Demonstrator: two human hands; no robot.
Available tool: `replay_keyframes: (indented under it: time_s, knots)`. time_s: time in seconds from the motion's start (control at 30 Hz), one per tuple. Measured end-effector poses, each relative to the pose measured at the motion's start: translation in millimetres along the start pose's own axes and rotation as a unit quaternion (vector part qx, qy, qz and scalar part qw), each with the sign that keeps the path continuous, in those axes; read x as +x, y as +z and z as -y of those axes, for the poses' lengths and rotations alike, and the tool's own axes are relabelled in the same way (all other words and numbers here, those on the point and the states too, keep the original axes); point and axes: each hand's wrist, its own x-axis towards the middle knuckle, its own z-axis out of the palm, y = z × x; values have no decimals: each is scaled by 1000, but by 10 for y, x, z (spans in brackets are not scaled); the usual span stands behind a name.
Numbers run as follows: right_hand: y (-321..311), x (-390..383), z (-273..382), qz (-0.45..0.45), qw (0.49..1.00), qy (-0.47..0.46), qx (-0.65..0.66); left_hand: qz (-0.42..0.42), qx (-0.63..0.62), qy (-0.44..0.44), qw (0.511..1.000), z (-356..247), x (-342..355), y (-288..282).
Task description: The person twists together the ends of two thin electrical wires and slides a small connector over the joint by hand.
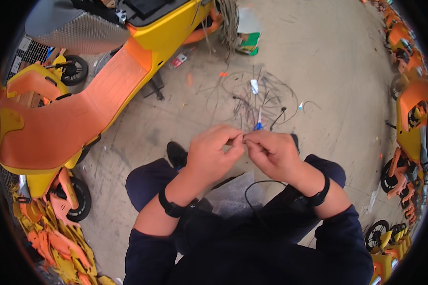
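Note:
My left hand (216, 154) and my right hand (271, 152) meet in front of me, fingertips pinched together around something small and thin that I cannot make out. Just beyond them, scissors with blue handles (257, 125) lie on the floor beside tangled dark wires and cables (284, 110) and a small white piece (254, 86). A black cable (252, 187) curves below my hands between my knees, over a crumpled sheet of clear bubble wrap (226, 199). Whether this cable connects to what my fingers hold is unclear.
A yellow and orange scooter body (107, 97) fills the left side, above a heap of yellow and orange panels (57, 242). More scooters (409, 123) line the right edge. A green and white package (247, 42) lies at the back on the concrete floor (342, 61).

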Motion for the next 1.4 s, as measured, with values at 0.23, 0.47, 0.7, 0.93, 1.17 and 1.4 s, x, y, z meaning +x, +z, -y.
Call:
replay_keyframes:
  time_s: [0.23,0.47,0.7,0.93,1.17,1.4]
  knots:
    - [-36,20,48,-19,999,-26,0,21,-190,-87,978,-36,-10,-36]
    - [-143,20,37,-17,1000,-5,14,95,-245,-138,955,-59,23,-186]
    - [-269,92,24,133,828,313,445,-14,-24,115,993,-50,53,-146]
    - [-240,50,-28,202,706,317,600,-59,-11,141,988,-75,42,-144]
    - [-113,5,82,7,962,75,263,-45,-43,131,989,-98,14,-117]
    - [-142,63,21,-15,994,-108,22,-31,-118,6,992,-90,-49,-70]
